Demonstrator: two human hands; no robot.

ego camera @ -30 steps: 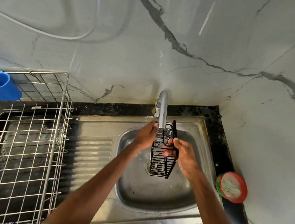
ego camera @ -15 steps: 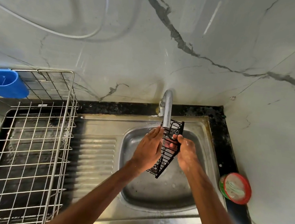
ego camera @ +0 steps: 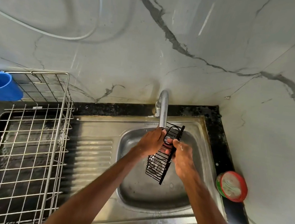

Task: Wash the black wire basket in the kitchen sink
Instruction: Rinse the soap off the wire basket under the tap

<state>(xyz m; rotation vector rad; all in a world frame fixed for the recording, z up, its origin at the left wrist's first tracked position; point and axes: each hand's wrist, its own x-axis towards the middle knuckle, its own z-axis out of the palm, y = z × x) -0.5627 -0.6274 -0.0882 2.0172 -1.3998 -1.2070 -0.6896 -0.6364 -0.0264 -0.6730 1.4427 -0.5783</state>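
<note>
The black wire basket has tipped, its top end now toward 1 o'clock beneath the tap, over the sink basin. The left hand has its fingers curled on the basket's 9 o'clock side. The right hand fingers grip its 3 o'clock edge.

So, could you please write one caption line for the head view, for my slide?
Left hand and right hand hold the black wire basket by the tap, over the sink.

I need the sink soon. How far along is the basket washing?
Done: the basket is at the sink, under the tap. In hand: left hand and right hand both grip it, tilted; no stream is visible. Left: probably rinsing, then setting it in the rack.
</note>
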